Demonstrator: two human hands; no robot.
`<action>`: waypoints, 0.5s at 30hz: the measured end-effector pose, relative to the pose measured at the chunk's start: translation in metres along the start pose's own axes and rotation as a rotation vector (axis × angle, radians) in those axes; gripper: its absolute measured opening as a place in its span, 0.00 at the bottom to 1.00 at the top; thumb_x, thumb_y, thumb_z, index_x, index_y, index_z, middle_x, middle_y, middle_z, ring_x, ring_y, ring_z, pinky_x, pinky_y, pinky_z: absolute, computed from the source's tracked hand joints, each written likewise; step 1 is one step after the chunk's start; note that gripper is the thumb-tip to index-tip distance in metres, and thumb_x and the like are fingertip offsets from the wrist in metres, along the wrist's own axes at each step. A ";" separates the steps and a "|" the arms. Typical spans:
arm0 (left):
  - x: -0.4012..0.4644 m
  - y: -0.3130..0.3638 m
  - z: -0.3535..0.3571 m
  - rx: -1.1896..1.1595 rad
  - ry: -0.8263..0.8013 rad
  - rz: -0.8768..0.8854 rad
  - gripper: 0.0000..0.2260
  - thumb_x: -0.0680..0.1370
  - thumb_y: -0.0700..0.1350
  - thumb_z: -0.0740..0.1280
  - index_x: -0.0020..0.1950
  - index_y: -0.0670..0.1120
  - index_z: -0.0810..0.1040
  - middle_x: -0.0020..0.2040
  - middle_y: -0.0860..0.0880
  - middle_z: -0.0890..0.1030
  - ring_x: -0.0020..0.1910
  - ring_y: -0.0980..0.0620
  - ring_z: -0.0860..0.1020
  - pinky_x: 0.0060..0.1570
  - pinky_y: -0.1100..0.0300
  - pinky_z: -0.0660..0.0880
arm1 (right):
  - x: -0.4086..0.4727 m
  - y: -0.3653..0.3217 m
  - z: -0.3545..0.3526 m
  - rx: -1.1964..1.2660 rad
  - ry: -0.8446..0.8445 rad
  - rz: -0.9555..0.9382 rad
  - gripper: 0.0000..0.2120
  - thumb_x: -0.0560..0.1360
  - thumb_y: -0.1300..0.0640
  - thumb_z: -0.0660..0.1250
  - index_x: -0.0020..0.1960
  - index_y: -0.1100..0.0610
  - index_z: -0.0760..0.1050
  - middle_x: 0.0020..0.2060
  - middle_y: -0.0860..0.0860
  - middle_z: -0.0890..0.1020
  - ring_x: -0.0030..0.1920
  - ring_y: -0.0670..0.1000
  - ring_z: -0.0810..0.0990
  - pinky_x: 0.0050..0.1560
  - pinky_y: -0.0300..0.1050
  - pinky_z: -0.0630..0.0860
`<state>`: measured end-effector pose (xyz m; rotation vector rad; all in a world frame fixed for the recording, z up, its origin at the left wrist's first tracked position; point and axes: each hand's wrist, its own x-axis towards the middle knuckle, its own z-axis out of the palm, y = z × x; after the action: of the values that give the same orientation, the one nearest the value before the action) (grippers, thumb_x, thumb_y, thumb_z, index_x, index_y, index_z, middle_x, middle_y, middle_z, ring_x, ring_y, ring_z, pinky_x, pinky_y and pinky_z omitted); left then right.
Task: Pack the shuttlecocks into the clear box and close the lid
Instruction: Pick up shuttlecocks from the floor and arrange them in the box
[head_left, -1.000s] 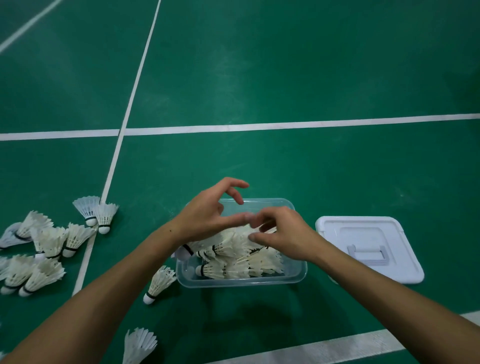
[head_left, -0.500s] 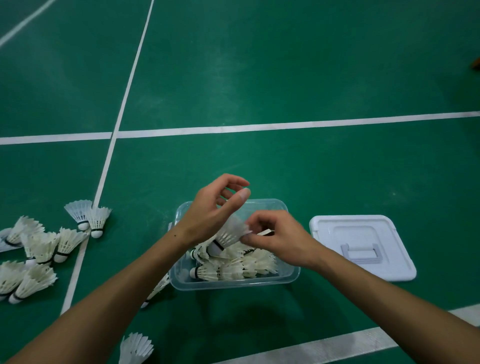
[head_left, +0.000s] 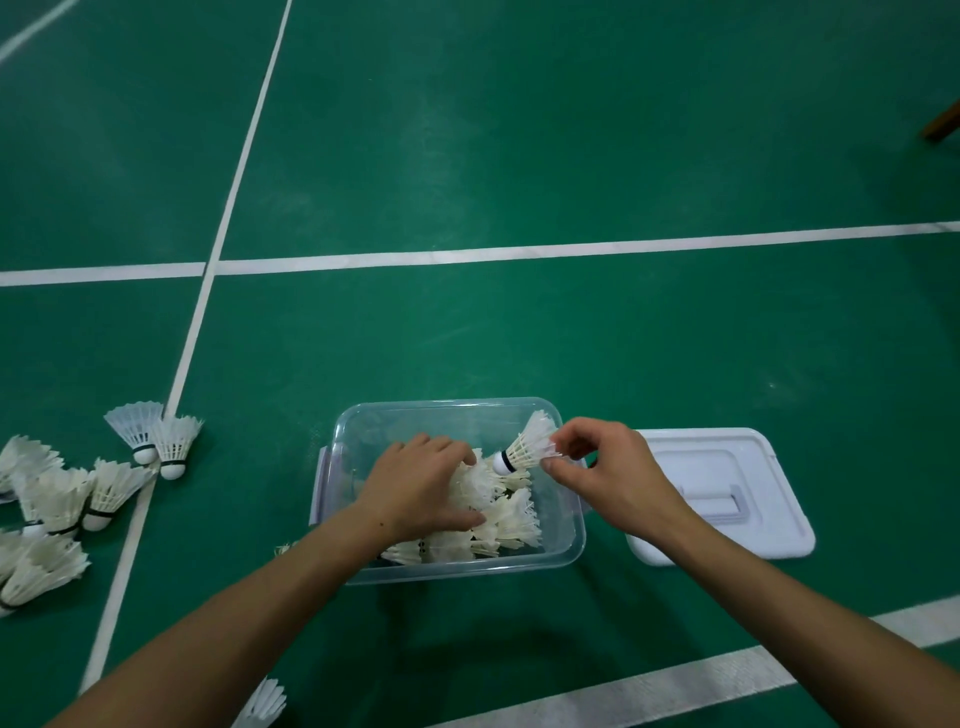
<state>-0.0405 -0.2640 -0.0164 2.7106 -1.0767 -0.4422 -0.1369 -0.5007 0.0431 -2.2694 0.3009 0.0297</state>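
Our left hand (head_left: 423, 486) lies flat, fingers relaxed, pressing the packed shuttlecocks (head_left: 501, 519) down in the box (head_left: 447, 569) for room; right hand (head_left: 610, 475) fingers pinch a shuttlecock (head_left: 524, 446) above it. Lid (head_left: 727, 499) waits beside.

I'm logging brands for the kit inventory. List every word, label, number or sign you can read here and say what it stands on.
No readable text anywhere in this view.
Shuttlecocks in the clear box: small dark marks near the front wall, too small and blurred to read.
Shuttlecock pinched by the right hand: a plain dark band at the cork, no lettering.
Lid: no print visible.
Court floor: only plain white lines.
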 end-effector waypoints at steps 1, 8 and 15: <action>0.000 0.000 0.001 -0.008 0.010 -0.007 0.29 0.71 0.69 0.70 0.68 0.59 0.72 0.65 0.57 0.78 0.62 0.52 0.74 0.63 0.52 0.72 | -0.001 -0.002 0.003 -0.031 0.001 -0.007 0.05 0.74 0.56 0.77 0.44 0.49 0.82 0.39 0.42 0.85 0.44 0.42 0.82 0.47 0.39 0.77; -0.008 -0.006 -0.009 -0.070 0.073 -0.032 0.23 0.72 0.65 0.71 0.64 0.60 0.73 0.55 0.58 0.78 0.56 0.52 0.76 0.45 0.56 0.73 | 0.003 -0.017 0.022 -0.153 0.006 0.010 0.02 0.73 0.54 0.75 0.44 0.49 0.82 0.37 0.40 0.84 0.40 0.43 0.83 0.46 0.50 0.82; -0.017 -0.013 -0.017 -0.129 0.108 -0.054 0.24 0.70 0.67 0.71 0.63 0.61 0.73 0.60 0.60 0.80 0.59 0.55 0.78 0.50 0.51 0.81 | 0.004 -0.030 0.046 -0.243 -0.064 0.014 0.05 0.75 0.50 0.74 0.44 0.48 0.79 0.35 0.39 0.82 0.41 0.45 0.82 0.45 0.50 0.81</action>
<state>-0.0383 -0.2419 -0.0002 2.6221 -0.9167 -0.3558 -0.1227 -0.4478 0.0344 -2.5013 0.2923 0.1536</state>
